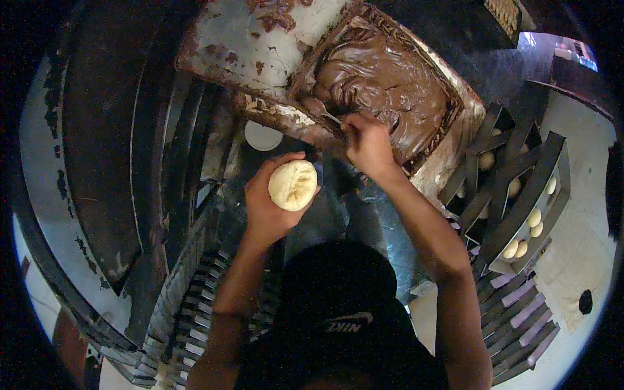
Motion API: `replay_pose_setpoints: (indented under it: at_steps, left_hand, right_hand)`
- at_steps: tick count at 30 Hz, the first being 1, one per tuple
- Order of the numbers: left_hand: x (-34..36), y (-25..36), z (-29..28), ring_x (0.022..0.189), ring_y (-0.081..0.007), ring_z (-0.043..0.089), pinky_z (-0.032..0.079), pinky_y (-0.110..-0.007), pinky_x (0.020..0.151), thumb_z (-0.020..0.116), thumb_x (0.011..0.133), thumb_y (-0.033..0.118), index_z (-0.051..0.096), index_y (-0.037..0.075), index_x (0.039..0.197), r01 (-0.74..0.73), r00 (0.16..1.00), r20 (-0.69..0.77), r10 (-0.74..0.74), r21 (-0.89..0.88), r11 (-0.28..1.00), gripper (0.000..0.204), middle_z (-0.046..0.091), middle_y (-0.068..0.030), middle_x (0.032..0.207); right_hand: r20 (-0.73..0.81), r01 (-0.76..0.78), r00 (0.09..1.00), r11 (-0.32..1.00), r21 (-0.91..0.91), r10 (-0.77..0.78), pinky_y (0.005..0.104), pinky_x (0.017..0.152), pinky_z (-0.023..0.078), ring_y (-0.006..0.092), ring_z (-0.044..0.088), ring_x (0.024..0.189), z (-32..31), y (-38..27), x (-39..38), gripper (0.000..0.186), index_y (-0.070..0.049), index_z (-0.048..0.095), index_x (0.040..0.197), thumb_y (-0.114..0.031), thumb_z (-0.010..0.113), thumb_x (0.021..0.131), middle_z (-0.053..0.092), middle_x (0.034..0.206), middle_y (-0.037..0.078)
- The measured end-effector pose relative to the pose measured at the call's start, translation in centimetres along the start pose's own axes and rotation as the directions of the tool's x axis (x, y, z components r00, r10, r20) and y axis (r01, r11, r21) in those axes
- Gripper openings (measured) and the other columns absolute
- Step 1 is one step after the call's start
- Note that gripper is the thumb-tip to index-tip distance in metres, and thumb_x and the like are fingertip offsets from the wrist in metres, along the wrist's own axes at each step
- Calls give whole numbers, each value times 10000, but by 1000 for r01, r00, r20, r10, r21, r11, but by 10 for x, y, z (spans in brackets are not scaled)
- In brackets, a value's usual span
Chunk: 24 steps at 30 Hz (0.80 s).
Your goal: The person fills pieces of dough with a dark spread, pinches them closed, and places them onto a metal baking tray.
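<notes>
My left hand (265,207) is wrapped round a pale ball of dough (292,185), with a hollow pressed into its upper face. Up and to the right, my right hand (372,148) pinches the handle of a small metal spoon (329,117). The spoon's far end, brown-coated, lies at the near left edge of a glossy mass of chocolate spread (390,78). A shallow square tray (457,97) with smeared edges holds the spread. My fingers partly hide the spoon's handle.
Left of the tray is a grey, chocolate-stained surface (240,39). A white round disc or lid (263,135) lies below it. At right, dark metal trays (552,169) are stacked crosswise, some with dough balls (534,218). A large dark curved structure (97,143) stands at left.
</notes>
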State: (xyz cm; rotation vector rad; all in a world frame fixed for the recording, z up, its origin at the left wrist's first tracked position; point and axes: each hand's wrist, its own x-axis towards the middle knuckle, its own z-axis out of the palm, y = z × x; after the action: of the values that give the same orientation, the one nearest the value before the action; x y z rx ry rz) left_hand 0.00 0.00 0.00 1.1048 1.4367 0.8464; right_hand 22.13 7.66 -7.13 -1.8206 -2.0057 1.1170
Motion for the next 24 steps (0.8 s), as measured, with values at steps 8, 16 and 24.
replay_pose_setpoints:
  at_steps: [8,16,24]
  left_hand:
    - [16,54,15,1021,-146,669,550,-310,917,902,731,38,646,14,1178,-27,995,-97,21,-66,997,516,699,-81,1127]
    - [23,128,26,1064,-151,680,548,-322,957,867,713,-45,658,7,1179,-184,967,120,225,-286,940,514,715,-82,1166]
    - [20,99,53,1021,-191,704,561,-335,931,870,665,-65,686,19,1112,-238,965,91,247,-106,966,491,733,-96,1096]
  right_hand:
    - [-290,306,944,753,583,-159,339,798,547,247,693,873,-98,-96,-63,129,-11,741,1024,-12,739,895,737,954,140]
    - [-510,542,700,837,-77,-500,395,729,536,326,670,850,-123,-80,-95,254,-28,707,984,98,738,765,696,989,170]
    - [-575,457,694,882,-114,-434,429,765,523,316,638,882,-102,-27,-137,325,-32,678,1023,89,716,724,665,1011,157]
